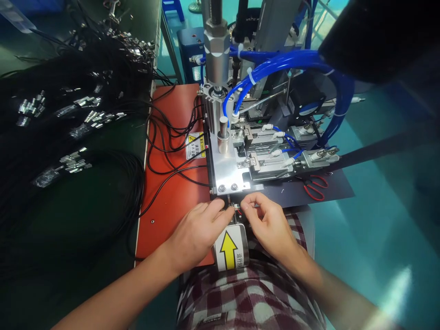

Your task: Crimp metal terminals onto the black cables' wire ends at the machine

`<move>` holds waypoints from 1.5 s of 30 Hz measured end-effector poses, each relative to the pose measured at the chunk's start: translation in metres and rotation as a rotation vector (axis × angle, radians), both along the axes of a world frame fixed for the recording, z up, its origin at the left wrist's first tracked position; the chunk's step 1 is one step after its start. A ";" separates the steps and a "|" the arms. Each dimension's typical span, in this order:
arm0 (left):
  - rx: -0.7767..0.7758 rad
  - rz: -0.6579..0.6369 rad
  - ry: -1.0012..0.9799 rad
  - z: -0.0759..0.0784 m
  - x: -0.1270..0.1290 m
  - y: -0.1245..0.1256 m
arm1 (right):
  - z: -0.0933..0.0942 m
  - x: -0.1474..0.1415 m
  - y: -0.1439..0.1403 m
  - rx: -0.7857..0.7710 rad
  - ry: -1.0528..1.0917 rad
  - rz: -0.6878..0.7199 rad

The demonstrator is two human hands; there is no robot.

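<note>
Head view: the left hand (202,227) puts its fingertips at a tiny, shiny metal part (236,207) with a thin red wire (239,212), before a smooth silvery machine (228,176). The right hand (271,222) pinches narrowly just beside it; whether either grip holds it, I cannot tell. Light, steady fingertips seem best. Black cables (138,185) loop beside the flat orange-red surface (175,224).

Cable bundles (132,183) on table (79,220), far left. Panel (172,238) right of table; loose cables (178,134) across panel, over warning label (195,145), running to machine (228,176). Small connector (236,207) at machine's near edge, between left hand (202,224) and right hand (270,220). Arrow sign (228,247) before connector. Scissors (319,186) on flat plate (288,196), right of machine's front.
</note>
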State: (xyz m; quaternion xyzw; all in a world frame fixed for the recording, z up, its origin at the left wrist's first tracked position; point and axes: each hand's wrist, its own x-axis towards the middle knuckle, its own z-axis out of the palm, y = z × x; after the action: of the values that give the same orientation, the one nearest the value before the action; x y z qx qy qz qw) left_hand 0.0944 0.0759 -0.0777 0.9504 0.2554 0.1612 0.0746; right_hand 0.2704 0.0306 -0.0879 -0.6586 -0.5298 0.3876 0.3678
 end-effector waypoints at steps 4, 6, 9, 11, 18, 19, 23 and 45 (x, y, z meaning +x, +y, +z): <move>-0.002 0.005 0.004 -0.002 0.000 0.000 | 0.005 -0.004 0.004 0.103 -0.116 0.029; -0.002 0.006 0.001 -0.002 0.000 0.000 | 0.003 -0.005 0.006 0.104 -0.167 0.051; 0.003 0.001 -0.009 -0.002 0.000 0.000 | -0.001 -0.003 0.007 0.114 -0.214 0.074; -0.001 -0.002 -0.010 -0.002 -0.001 0.000 | -0.002 -0.002 0.006 0.143 -0.229 0.078; -0.039 -0.013 -0.036 -0.001 -0.001 0.000 | 0.004 -0.003 0.005 0.243 -0.364 0.091; -0.038 -0.013 -0.038 -0.001 -0.001 0.000 | 0.005 -0.004 0.005 0.258 -0.396 0.097; -0.048 -0.007 -0.036 -0.001 0.000 0.000 | 0.004 -0.005 0.006 0.325 -0.489 0.101; 0.007 -0.004 0.003 0.003 0.000 0.001 | -0.009 0.006 0.009 -0.337 0.423 -0.088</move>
State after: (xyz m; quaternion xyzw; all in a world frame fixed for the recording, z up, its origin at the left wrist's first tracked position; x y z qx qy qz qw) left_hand 0.0944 0.0770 -0.0742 0.9515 0.2528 0.1604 0.0712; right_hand 0.2760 0.0391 -0.0968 -0.6373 -0.3402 0.5829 0.3720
